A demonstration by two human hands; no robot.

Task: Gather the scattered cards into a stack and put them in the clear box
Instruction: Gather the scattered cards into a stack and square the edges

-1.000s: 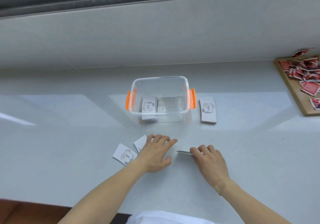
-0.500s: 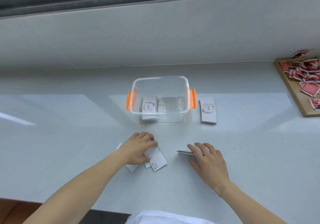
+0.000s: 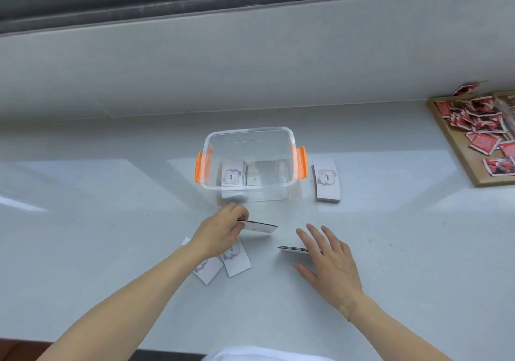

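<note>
Currently L hand (image 3: 223, 228) pinches one card (image 3: 257, 226) near clear box (image 3: 248, 162), R hand (image 3: 327, 257) fingers splayed over small stack (image 3: 292, 249); weak pinch risks dropping it.

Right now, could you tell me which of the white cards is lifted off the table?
The card pinched in the left hand; the two cards beneath that wrist lie flat.

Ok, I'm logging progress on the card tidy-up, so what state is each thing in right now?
clear box: open, no lid on, upright.
stack in the box: lying flat at the left side.
stack beside the box: flat on the counter, outside, right of the box.
left hand: pinching a card, lifted off the counter.
loose cards: two or three, still scattered under the left wrist.
right hand: fingers spread, resting on a thin stack.
</note>
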